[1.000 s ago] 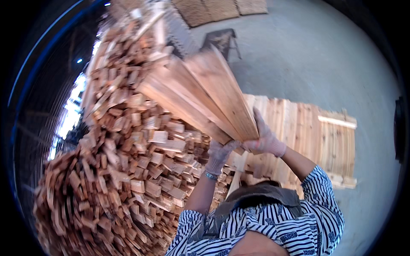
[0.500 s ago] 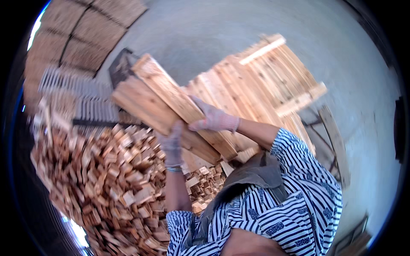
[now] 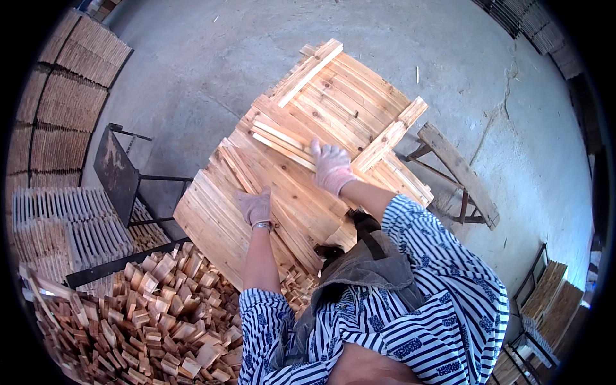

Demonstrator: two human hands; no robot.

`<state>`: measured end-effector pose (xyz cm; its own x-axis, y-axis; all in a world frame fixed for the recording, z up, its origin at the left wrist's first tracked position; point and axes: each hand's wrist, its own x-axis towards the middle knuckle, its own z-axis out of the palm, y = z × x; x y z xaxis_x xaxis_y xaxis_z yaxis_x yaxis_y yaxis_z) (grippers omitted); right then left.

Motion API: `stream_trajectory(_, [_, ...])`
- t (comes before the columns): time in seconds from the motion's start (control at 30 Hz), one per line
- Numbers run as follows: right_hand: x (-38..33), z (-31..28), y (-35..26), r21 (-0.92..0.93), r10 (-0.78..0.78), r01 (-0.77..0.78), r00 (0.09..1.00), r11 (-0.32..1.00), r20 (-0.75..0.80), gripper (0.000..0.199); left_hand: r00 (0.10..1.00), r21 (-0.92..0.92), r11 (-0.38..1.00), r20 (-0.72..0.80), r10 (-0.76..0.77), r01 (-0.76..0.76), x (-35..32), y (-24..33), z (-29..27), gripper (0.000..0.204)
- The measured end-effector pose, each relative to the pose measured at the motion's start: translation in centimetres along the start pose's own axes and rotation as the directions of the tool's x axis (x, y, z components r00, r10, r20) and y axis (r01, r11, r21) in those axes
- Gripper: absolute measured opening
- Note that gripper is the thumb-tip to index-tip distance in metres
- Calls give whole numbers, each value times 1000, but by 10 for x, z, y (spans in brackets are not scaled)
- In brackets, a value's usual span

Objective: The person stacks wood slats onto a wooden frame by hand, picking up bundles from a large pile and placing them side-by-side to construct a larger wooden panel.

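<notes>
My left hand (image 3: 255,206) and my right hand (image 3: 332,165) both wear pale work gloves. On a broad stack of light wooden planks (image 3: 212,208), my left hand grips a narrow plank (image 3: 237,168) that slants from far left to near right. Farther right, my right hand is closed over the near end of another plank (image 3: 282,142), its fingers curled at the edge. That plank lies on the boards, pale edge showing. Beyond my right hand, a panel of joined boards (image 3: 359,96) carries two crosspieces, one (image 3: 311,72) far and one (image 3: 391,133) nearer. My palms hide parts of both planks.
A large heap of short wood offcuts (image 3: 160,308) fills the near left. A dark metal frame (image 3: 119,160) stands beside the planks, with stacked slats (image 3: 83,224) nearby. To the right is a wooden bench (image 3: 459,173). Tall stacks (image 3: 70,115) line the far left.
Two planks held raised in both hands have come down onto the stack and are apart, one under each hand. My view has shifted, showing more floor.
</notes>
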<state>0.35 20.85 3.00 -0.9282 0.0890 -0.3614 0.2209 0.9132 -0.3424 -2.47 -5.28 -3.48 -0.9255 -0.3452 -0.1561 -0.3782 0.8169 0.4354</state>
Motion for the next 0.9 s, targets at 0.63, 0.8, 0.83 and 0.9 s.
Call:
stream_trajectory(0.63, [90, -10, 72, 480, -118, 68, 990, 875, 74, 86, 971, 215, 976, 238, -26, -26, -67, -35, -11, 114])
stream_trajectory(0.8, [42, -49, 44, 96, -152, 144, 985, 985, 85, 71, 972, 196, 978, 235, 23, -70, -70, -22, -17, 113])
stream_trajectory(0.83, [45, -68, 48, 202, -148, 119, 979, 972, 138, 69, 973, 203, 975, 224, 47, -94, -69, -21, -17, 114])
stream_trajectory(0.9, [54, -101, 63, 194, -148, 130, 986, 972, 81, 72, 971, 169, 981, 232, 54, -95, -68, -24, -16, 114])
